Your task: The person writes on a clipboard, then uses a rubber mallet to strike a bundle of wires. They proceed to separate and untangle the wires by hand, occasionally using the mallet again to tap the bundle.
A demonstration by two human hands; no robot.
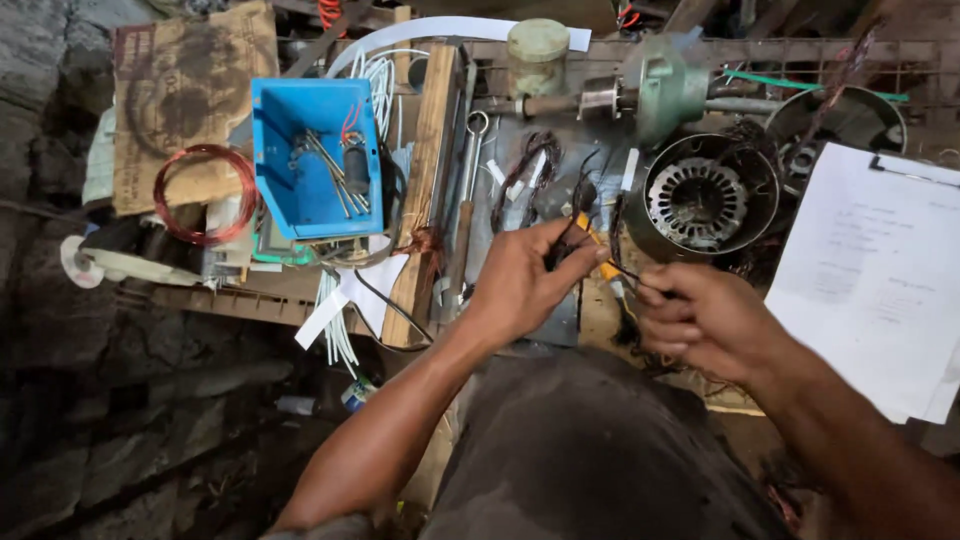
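Cluttered workbench (300, 300) seen from the head camera, both hands at work on thin dark wires.

Head view: the left hand (525, 285) pinches a dark wire strand (560, 235) between thumb and fingertips, fingers closed narrowly on it; a yellow-handled tool (603, 262) shows just behind its fingers. The right hand (705, 320), just beside it, is curled shut on the other end of a thin dark wire (630, 275) that runs between the two hands. Beyond them lies a round motor stator housing (710, 195), with a green motor casing (665, 85) further back. A blue plastic tray (285, 200) of small tools stands at left, near a red copper wire coil (205, 195). A white sheet of paper (870, 280) lies at right.
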